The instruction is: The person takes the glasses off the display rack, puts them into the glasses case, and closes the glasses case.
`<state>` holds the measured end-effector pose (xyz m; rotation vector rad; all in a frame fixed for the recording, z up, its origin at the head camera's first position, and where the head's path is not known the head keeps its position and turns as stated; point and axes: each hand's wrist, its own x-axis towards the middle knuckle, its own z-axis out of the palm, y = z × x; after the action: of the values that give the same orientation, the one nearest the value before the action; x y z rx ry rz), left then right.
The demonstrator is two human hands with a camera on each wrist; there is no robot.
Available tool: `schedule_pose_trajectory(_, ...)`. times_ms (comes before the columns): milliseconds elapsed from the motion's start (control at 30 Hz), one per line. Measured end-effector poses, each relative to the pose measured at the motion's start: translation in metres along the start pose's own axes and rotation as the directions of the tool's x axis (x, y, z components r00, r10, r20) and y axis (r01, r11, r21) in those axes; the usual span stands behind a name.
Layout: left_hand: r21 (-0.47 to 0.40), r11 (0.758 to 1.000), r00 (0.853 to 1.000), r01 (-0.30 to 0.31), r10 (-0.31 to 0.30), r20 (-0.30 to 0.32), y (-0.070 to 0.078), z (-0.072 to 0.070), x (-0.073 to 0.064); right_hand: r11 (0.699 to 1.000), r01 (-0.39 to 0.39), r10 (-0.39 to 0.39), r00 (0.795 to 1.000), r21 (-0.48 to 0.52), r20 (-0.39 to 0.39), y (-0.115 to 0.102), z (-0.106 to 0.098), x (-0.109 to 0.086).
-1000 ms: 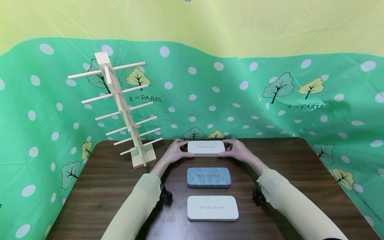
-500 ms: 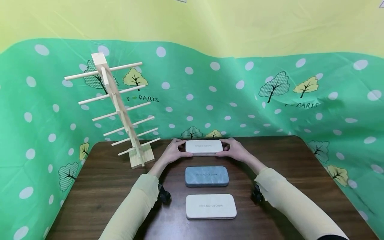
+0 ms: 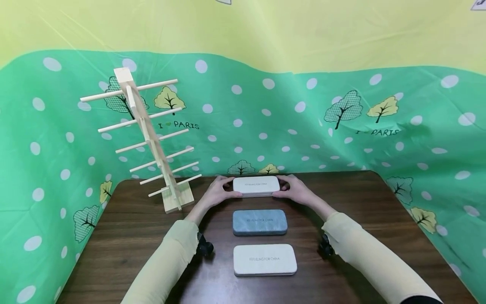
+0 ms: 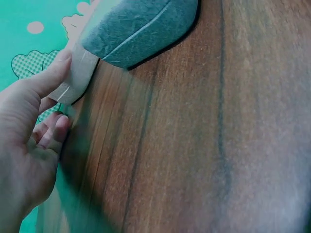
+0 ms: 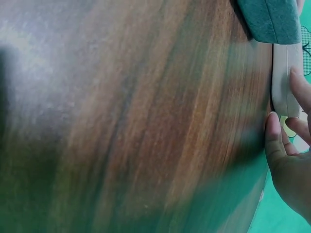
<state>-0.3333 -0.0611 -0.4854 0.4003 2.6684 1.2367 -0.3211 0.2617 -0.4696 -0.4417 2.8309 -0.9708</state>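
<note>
A white glasses case with small printed lettering lies flat near the table's far edge. My left hand grips its left end, with the thumb along the front edge. At the opposite end my right hand holds the case the same way. Nearer to me lies a blue glasses case, and in front of that a second white glasses case; neither is touched. The left wrist view shows the thumb against the far case's side, just beyond the blue case.
Left of the hands, a tall wooden rack with pegs on both sides stands on a square base, close to my left wrist. The brown wooden table ends at a green and yellow cloth backdrop.
Both hands keep their grip on the far white case, and the three cases stay in line. Only the head view has drifted slightly.
</note>
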Motion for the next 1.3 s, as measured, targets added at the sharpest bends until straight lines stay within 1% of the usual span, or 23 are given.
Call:
schedule_pose_trajectory(167,-0.05,0.999,1.0,-0.009,0.009,0.0,-0.001,-0.005,-0.004,1.0,0.014,-0.014,1.0,-0.003,-0.003,-0.001,-0.001,-0.003)
schedule_pose_trajectory(300,-0.051,0.998,1.0,-0.026,0.027,0.006,0.003,-0.008,-0.007,1.0,-0.02,0.02,1.0,0.003,0.001,-0.004,-0.004,-0.008)
schedule_pose_trajectory(400,-0.024,0.999,0.999,-0.047,0.047,0.016,0.008,-0.009,-0.011,0.999,-0.046,0.046,0.999,0.01,0.005,-0.008,-0.007,-0.012)
schedule_pose_trajectory(600,0.05,0.994,0.995,-0.101,0.099,0.03,0.019,-0.016,-0.02,1.0,-0.029,0.029,0.999,0.003,0.019,-0.014,-0.012,-0.018)
schedule_pose_trajectory(767,0.108,0.984,0.99,-0.14,0.138,0.029,0.025,-0.023,-0.031,1.0,-0.026,0.026,0.999,-0.01,0.034,-0.017,-0.016,-0.023)
schedule_pose_trajectory(933,0.187,0.966,0.984,-0.179,0.176,0.036,0.029,-0.028,-0.044,0.999,-0.005,0.007,1.0,-0.053,0.03,-0.023,-0.021,-0.03)
schedule_pose_trajectory(1033,0.221,0.953,0.978,-0.208,0.201,0.051,0.033,-0.031,-0.052,0.995,0.01,-0.008,1.0,-0.101,0.026,-0.03,-0.023,-0.034)
schedule_pose_trajectory(1200,0.277,0.92,0.961,-0.277,0.267,0.073,0.042,-0.034,-0.065,0.983,0.051,-0.049,0.999,-0.175,0.015,-0.043,-0.027,-0.042)
schedule_pose_trajectory(1300,0.31,0.901,0.953,-0.302,0.29,0.087,0.048,-0.037,-0.073,0.972,0.083,-0.083,0.996,-0.219,0.011,-0.048,-0.028,-0.045)
